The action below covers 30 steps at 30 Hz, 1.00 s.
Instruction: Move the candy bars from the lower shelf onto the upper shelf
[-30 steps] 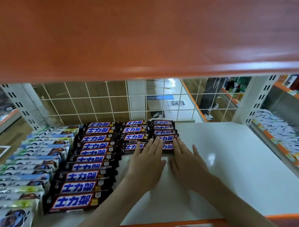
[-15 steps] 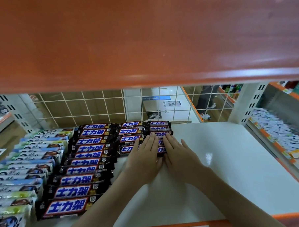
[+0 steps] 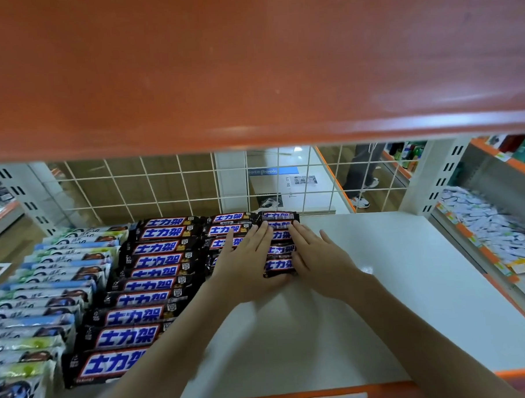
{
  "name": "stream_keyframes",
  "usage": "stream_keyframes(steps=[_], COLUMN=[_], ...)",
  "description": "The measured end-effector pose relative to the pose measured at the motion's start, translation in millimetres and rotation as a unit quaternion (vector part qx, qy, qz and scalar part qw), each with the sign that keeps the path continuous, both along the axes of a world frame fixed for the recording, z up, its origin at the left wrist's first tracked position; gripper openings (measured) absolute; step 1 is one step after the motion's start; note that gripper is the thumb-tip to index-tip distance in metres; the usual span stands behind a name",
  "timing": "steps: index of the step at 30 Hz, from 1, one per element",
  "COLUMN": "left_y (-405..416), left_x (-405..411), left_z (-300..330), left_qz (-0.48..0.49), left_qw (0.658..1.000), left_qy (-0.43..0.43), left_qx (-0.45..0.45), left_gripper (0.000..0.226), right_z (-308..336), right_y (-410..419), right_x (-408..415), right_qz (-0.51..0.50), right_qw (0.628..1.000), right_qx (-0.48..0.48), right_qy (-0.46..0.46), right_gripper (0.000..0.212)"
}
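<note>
The step in hand looks like gathering the short right-hand column of candy bars (image 3: pixel 280 255) on the lower shelf (image 3: pixel 364 284) so that they can be lifted out together. To do it well, the person should press the two palms toward each other evenly, keep the wrappers stacked edge to edge so none slides loose, then draw the bundle toward the front lip before raising it, since the orange upper shelf (image 3: pixel 249 64) hangs low over the bars and leaves little headroom. That column lies at the back of the lower shelf, just in front of the wire grid (image 3: pixel 164 185), and just right of a second short column and the long column of the same dark bars (image 3: pixel 139 294). The left hand (image 3: pixel 246 265) lies flat with fingers straight and spread, its palm over the near end of the middle column and its fingertips reaching toward the grid; it touches the short column's left edge. The right hand (image 3: pixel 315 256) is likewise open and flat, pressed against the column's right edge, with bare shelf to its right. Neither hand has closed round anything: the bars sit between the two palms, pinched from the sides at most, and still rest on the lower shelf.
</note>
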State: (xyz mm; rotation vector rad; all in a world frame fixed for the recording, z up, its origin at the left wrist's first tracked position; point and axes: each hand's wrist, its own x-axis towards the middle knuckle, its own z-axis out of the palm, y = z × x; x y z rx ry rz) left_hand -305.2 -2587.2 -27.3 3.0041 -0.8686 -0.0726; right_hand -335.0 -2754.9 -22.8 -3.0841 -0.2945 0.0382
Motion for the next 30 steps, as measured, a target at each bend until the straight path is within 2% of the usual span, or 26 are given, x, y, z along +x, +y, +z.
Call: stream_keyframes(steps=[9,12,18,30], left_y=[3.3,-0.1,-9.5,-9.0], left_x=[-3.1,3.1,22.0,19.5], left_z=[-4.0,8.3,9.9,1.5], left_qz=[-0.005,0.002,0.007,0.017], left_qw=[1.0,0.999,1.0,0.999], left_qy=[0.006,0.038,0.008,0.015], left_qx=[0.006,-0.023,-0.029,-0.025], left_gripper=[0.106,0.096,0.065,0.061], right_z=[0.3,12.6,9.2,-1.0], right_y=[-1.2,-4.1,1.0,2.1], right_x=[-5.8,4.8,23.4,19.3], right_qz=[0.009,-0.003,-0.02,-0.029], right_qw=[0.999,0.998,0.997,0.995], right_qx=[0.032,0.056,0.073,0.088], right_qy=[0.015,-0.006,0.032,0.031], right_gripper=[0.053,0.053,0.056,0.056])
